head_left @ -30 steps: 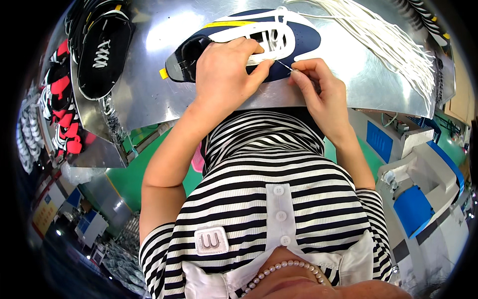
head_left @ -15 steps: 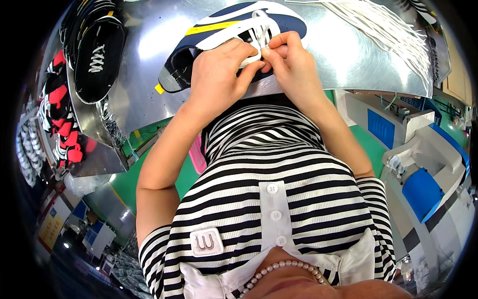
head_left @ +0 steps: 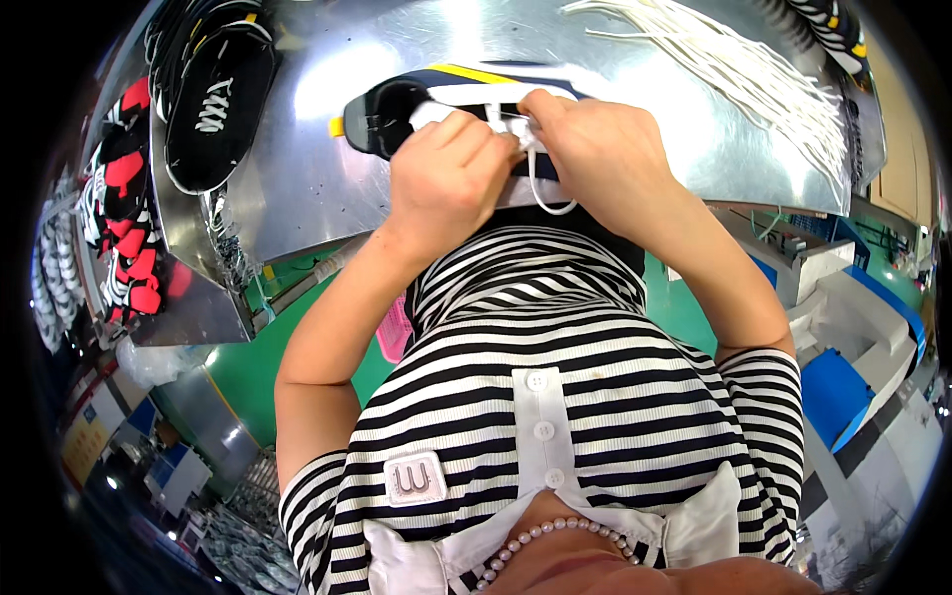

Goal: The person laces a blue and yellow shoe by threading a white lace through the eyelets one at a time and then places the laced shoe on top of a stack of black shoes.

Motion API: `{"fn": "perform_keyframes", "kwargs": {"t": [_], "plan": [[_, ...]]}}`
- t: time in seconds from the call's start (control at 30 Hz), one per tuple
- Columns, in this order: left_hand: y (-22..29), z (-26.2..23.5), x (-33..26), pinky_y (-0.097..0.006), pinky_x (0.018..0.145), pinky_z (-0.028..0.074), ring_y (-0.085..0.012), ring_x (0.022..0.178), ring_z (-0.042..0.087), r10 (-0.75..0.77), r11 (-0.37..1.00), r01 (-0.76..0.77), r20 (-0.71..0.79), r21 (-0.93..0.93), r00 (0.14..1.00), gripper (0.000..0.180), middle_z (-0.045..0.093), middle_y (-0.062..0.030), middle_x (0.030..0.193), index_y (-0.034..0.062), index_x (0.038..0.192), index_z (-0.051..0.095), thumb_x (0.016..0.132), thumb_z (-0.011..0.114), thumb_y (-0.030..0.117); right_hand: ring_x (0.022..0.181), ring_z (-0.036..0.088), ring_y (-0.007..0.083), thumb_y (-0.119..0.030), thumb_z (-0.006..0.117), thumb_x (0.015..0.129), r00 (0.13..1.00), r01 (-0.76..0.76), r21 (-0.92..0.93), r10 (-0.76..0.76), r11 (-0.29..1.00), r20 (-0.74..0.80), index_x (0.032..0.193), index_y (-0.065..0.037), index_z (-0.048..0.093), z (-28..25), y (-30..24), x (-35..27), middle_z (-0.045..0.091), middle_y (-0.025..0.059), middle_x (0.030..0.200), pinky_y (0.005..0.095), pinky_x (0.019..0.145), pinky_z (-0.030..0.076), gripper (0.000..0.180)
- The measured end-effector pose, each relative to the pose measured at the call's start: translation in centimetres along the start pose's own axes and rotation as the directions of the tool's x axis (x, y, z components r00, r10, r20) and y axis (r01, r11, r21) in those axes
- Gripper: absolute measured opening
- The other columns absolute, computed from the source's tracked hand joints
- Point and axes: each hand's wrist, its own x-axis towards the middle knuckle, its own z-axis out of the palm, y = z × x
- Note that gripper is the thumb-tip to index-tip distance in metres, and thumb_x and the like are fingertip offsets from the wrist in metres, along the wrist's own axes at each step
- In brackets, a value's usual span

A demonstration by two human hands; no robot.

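Note:
A navy sneaker (head_left: pixel 461 77) with white panels, a yellow stripe and a yellow heel tab lies on its side on the metal table (head_left: pixel 307 183), its heel to the left. My left hand (head_left: pixel 446 174) is closed at the lacing, its fingertips against the white shoelace (head_left: pixel 535 178). On the far side of the lacing, my right hand (head_left: pixel 605 164) has its fingers curled over the shoe's white edge; its thumb is mostly hidden. From between the hands a loop of lace hangs toward the table's near edge. Blur hides the exact grip points.
A bundle of loose white laces (head_left: pixel 734 84) lies at the right of the table. Black shoes (head_left: pixel 213 114) with white lacing are stacked at the left, beside red, black and white shoes (head_left: pixel 129 218). Grey bins with blue panels (head_left: pixel 838 392) stand at the lower right.
The shoe has shifted and tilted, heel now higher and its side turned away. Both hands have pulled closer around the lacing, and a lace loop now hangs below them.

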Motion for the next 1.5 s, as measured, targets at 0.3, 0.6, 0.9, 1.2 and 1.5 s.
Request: {"fn": "perform_keyframes", "kwargs": {"t": [0.3,0.6,0.9,1.2,1.5], "plan": [[-0.5,0.3,0.2,-0.033,0.055,0.044,-0.0213,0.065,0.057,-0.036,0.994,0.043,0.071,-0.097,0.997,0.018,0.056,-0.0046,0.070,0.0055,0.085,0.065,0.072,0.077,0.007,0.077,0.066,0.0163,-0.015,0.068,0.086,0.988,-0.133,0.708,0.145,0.693,0.044,0.099,-0.006,0.070,0.2,2.6,2.3,0.071,0.0052,0.087,0.0285,0.071,0.051,0.016],[-0.4,-0.8,0.0,-0.034,0.061,0.048,-0.0240,0.069,0.062,-0.060,0.994,0.075,0.191,-0.073,0.980,0.031,0.063,-0.0074,0.075,0.0043,0.102,0.064,0.075,0.078,0.011,0.091,0.064,0.0103,-0.007,0.066,0.089,0.888,0.058,0.875,0.375,0.481,-0.266,0.104,-0.004,0.073,-2.0,6.4,2.2,0.072,0.0038,0.100,0.0246,0.084,0.049,0.017],[-0.5,-1.8,0.6,-0.041,0.072,0.052,-0.0346,0.082,0.068,-0.643,0.697,0.690,0.258,-0.195,0.721,0.056,0.070,-0.0166,0.086,0.0000,0.135,0.044,0.094,0.063,0.034,0.070,0.055,0.0062,-0.011,0.069,0.087,0.974,-0.037,0.934,0.220,0.355,-0.046,0.094,-0.003,0.070,3.2,1.8,3.1,0.066,-0.0007,0.077,0.0237,0.065,0.045,0.011],[-0.2,0.8,0.4,-0.038,0.073,0.046,-0.0270,0.074,0.061,-0.678,0.734,0.677,-0.006,-0.054,0.735,0.045,0.068,-0.0095,0.081,0.0089,0.112,0.066,0.079,0.077,0.038,0.081,0.066,0.0209,-0.018,0.069,0.087,0.977,0.031,0.825,0.158,0.565,-0.144,0.101,-0.004,0.068,4.0,2.3,3.9,0.066,0.0097,0.100,0.0312,0.072,0.051,0.020],[0.1,1.1,0.3,-0.036,0.080,0.046,-0.0244,0.083,0.061,-0.725,0.686,0.723,0.012,-0.078,0.689,0.044,0.072,-0.0076,0.089,0.0105,0.113,0.068,0.076,0.081,0.032,0.069,0.066,0.0268,-0.015,0.064,0.092,0.978,-0.017,0.678,0.154,0.735,-0.143,0.100,-0.003,0.058,1.9,1.9,0.0,0.067,0.0135,0.078,0.0334,0.062,0.051,0.015]]}}
